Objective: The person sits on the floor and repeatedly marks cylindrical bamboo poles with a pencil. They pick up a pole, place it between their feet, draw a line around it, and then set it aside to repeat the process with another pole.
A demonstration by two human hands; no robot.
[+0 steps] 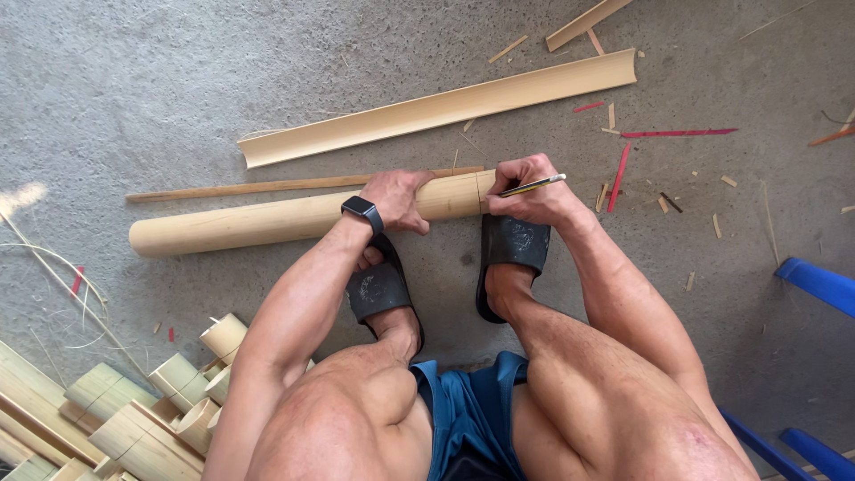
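Squatting low over the concrete floor point(160, 98), the person shows knees and blue shorts point(468, 414) nearest the camera, with both feet in black slide sandals point(512, 245) planted just short of the work; to the near left lies a heap of short cut bamboo sections point(134, 419), and blue bars point(815, 285) of some frame edge in at the right; just past the toes a round bamboo pole point(267, 223) lies across the floor, running from the left to a cut end between the hands; the left hand point(396, 200), a dark smartwatch point(362, 212) on its wrist, is closed over the top of the pole, pressing it down; the right hand point(530, 196) is closed around a yellow pencil point(533, 185) whose tip meets the pole's cut end; the pole looks stiff, smooth and fairly light, likely to roll on its round side, so a firm palm-over hold close to the marked end seems the sound place to steady it; beyond it lie a thin wooden stick point(294, 185), then a long split half of bamboo point(436, 109), with red strips point(677, 133) and chips scattered to the far right
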